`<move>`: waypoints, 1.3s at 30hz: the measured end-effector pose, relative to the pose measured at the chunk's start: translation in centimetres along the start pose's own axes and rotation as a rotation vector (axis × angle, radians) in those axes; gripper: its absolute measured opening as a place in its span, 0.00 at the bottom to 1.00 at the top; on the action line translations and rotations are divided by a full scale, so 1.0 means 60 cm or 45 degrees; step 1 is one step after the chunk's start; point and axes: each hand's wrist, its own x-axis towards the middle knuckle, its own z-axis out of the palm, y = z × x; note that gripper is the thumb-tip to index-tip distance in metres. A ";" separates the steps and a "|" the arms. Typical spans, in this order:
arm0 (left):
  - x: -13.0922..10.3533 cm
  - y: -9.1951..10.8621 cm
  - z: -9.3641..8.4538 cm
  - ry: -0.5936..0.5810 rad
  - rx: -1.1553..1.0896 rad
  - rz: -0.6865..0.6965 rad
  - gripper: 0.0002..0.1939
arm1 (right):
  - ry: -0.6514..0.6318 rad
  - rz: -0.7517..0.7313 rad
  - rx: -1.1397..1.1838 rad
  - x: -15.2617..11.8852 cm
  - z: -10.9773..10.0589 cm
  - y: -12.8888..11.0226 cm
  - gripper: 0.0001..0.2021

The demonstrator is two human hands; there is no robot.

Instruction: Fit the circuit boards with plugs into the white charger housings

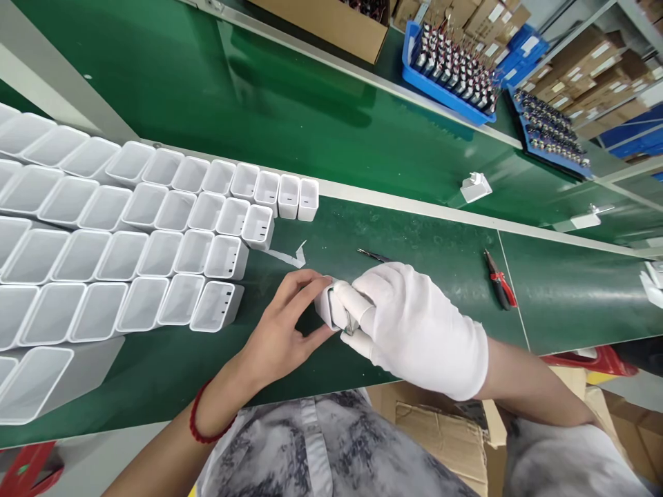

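Observation:
Close to the bench's front edge, my bare left hand (282,328) grips a small white plastic case (324,308) between thumb and fingers. My right hand (414,324), in a white glove, is closed at the case's open end. Its fingertips pinch a small part there that I cannot make out, since the glove covers most of it. Just beyond the glove lies a dark slim tool (373,255), partly hidden by it. Left of my hands stand rows of open white plastic cases (217,304) like the held one.
Pliers with red and black handles (500,281) lie to the right on the green bench (440,238). A clear strip (290,258) lies near the cases. On the upper shelf are a blue tray of small parts (445,86), another blue tray (549,138) and a cardboard box (331,27).

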 end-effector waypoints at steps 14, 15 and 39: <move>-0.014 -0.020 0.035 0.194 0.283 -0.303 0.26 | 0.192 0.383 0.204 -0.056 0.099 -0.036 0.15; -0.017 -0.022 0.039 0.166 0.298 -0.305 0.26 | 0.162 0.385 0.240 -0.055 0.119 -0.046 0.19; -0.080 -0.014 -0.004 0.010 0.251 -0.403 0.22 | 0.631 0.530 0.307 -0.053 0.162 -0.031 0.31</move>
